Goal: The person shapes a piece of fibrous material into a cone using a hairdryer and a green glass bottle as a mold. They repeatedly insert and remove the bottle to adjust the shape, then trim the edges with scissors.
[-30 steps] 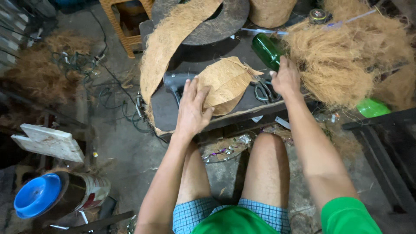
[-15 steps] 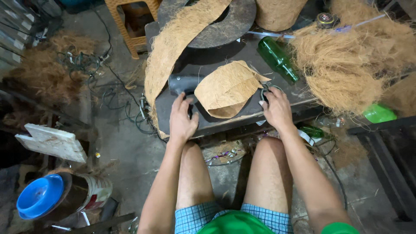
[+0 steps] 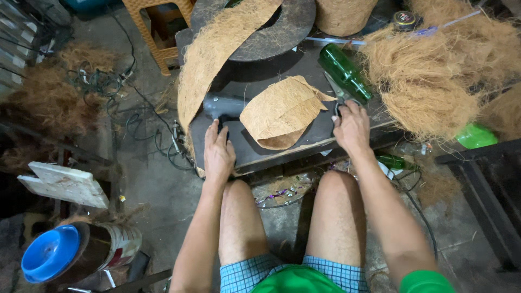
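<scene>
Coconut-fibre sheet [image 3: 282,111] — tan, coarse, cut to a curved fan shape — lies flat mid-bench. Left hand [image 3: 218,153] rests palm down at the bench's [image 3: 255,154] near left edge, fingers extended over a dark tool [image 3: 222,106]. Right hand [image 3: 351,127] curls onto scissors [image 3: 339,100] beside a green bottle [image 3: 343,72] — whether it grips them I cannot tell. Seemingly a tool-fetching step; cutting needs the sheet held steady.

Matt, rough coir sheet [image 3: 282,111], curled, noted mid-bench on the dark, dull, worn wooden workbench [image 3: 255,149]. Glossy green glass bottle [image 3: 343,70] seen toward its right edge. Loose coir fibre [image 3: 434,70] coarse, dry, straw-coloured. Blue bowl [image 3: 49,253] smooth plastic.
</scene>
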